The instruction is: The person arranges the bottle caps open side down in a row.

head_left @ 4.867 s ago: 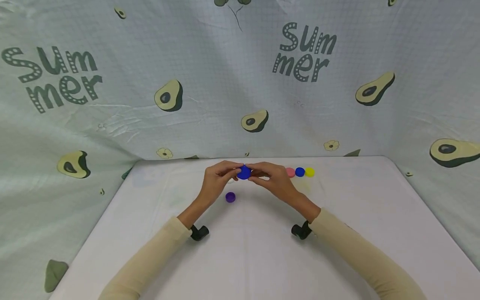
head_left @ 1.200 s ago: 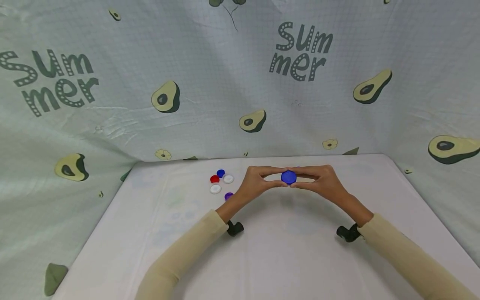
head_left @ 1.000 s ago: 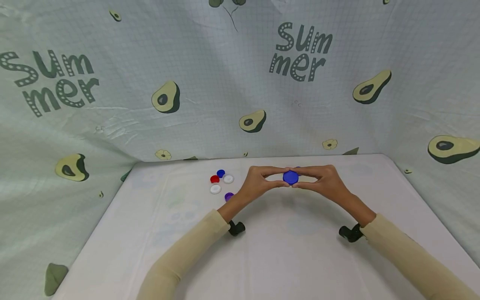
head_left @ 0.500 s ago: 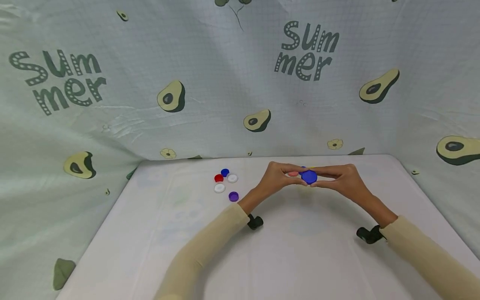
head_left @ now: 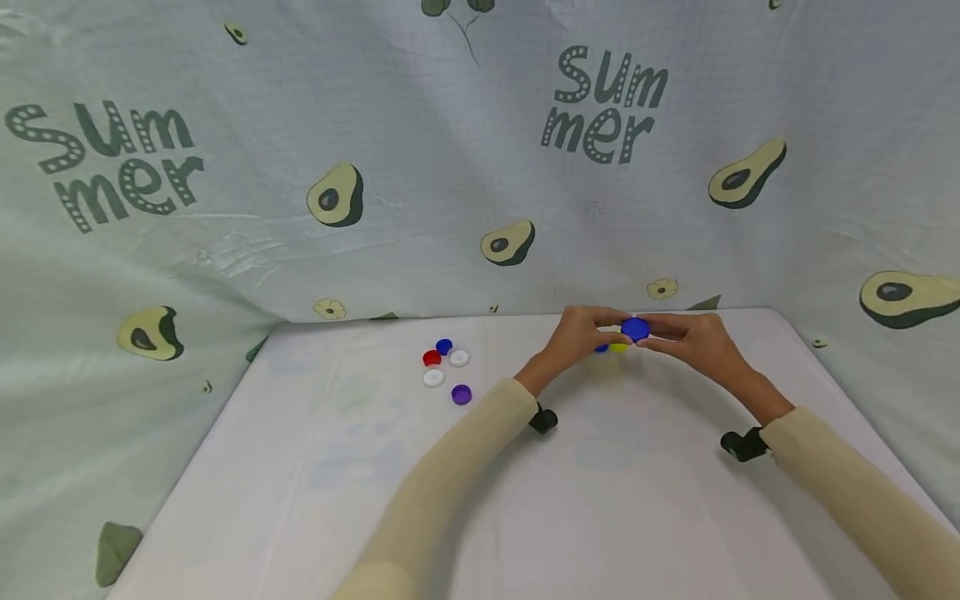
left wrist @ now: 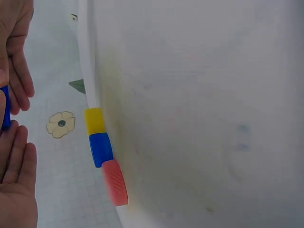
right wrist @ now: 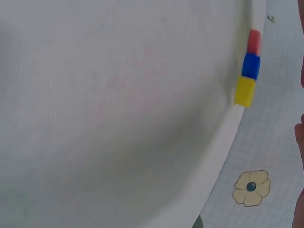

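Between my two hands a blue bottle cap (head_left: 635, 329) is held up off the table, its flat round face towards the head camera. My left hand (head_left: 581, 337) pinches its left edge with thumb and fingers. From the other side my right hand (head_left: 701, 340) pinches the right edge. Just behind and below is a row of caps on the table: a yellow cap (left wrist: 95, 121), a blue one (left wrist: 101, 149) and a pink ridged cap (left wrist: 115, 183) stand touching. The left hand hides the pink one in the head view. Only fingers edge into the right wrist view.
Left of the hands lie a red cap (head_left: 432, 357), a small blue cap (head_left: 444, 347), two white caps (head_left: 433, 377) and a hollow-side-up purple cap (head_left: 461, 394). The white table (head_left: 600, 517) ends at a patterned cloth (head_left: 420, 167) behind the row.
Both hands have carried the held blue cap rightwards, from the table's middle to the row of caps, and lately a little farther back. The caps at left came into view.
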Available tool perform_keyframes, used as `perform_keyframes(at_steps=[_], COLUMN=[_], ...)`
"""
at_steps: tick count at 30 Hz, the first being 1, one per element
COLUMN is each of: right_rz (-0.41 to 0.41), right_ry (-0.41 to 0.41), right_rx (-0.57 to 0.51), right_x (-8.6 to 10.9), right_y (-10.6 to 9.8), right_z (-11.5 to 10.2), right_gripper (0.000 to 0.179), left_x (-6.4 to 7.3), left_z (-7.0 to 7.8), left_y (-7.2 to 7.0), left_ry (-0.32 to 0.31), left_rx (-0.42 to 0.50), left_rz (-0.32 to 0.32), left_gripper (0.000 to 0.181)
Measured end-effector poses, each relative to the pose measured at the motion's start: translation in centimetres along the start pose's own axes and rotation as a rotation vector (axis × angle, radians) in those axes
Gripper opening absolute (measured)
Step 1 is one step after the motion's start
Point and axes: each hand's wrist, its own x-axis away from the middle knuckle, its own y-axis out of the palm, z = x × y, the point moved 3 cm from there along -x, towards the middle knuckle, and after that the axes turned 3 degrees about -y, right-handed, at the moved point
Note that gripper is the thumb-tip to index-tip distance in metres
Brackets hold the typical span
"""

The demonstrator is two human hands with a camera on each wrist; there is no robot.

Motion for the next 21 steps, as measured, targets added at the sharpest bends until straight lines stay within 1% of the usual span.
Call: perform_keyframes(at_steps=[4, 6, 9, 13, 19, 21], right_rz=[-0.028, -0.037, -0.037, -0.043, -0.063, -0.071], right_ry=[0.046, 0.086, 0.129, 0.133, 0.138, 0.138], right_rx=[0.049, 0.075, 0.089, 0.088, 0.060, 0.052], right_x=[-0.2, 0.0, 0.1, 0.0, 0.0, 0.1], right_y=[0.0, 0.1, 0.3, 0.5, 0.9, 1.1], right_z=[1.0, 1.4, 1.6, 2.1, 3.5, 3.8], right_gripper=[0.043, 0.044, 0.044, 0.042, 0.040, 0.039], left_x=[-1.1, -1.4, -1.5, -1.8, -2.4, -2.6], left_z=[-0.3, -0.5, -0.8, -1.0, -1.3, -1.5], left_y=[0.6, 1.0, 1.5, 2.0, 2.4, 2.6], left_ry=[-0.046, -0.071, -0.090, -0.097, -0.090, -0.090], left_rx=[-0.011, -0.008, 0.021, 0.052, -0.025, -0.025], left_rz=[0.006, 0.007, 0.014, 0.034, 0.004, -0.008], left_gripper=[0.043, 0.043, 0.042, 0.040, 0.037, 0.037])
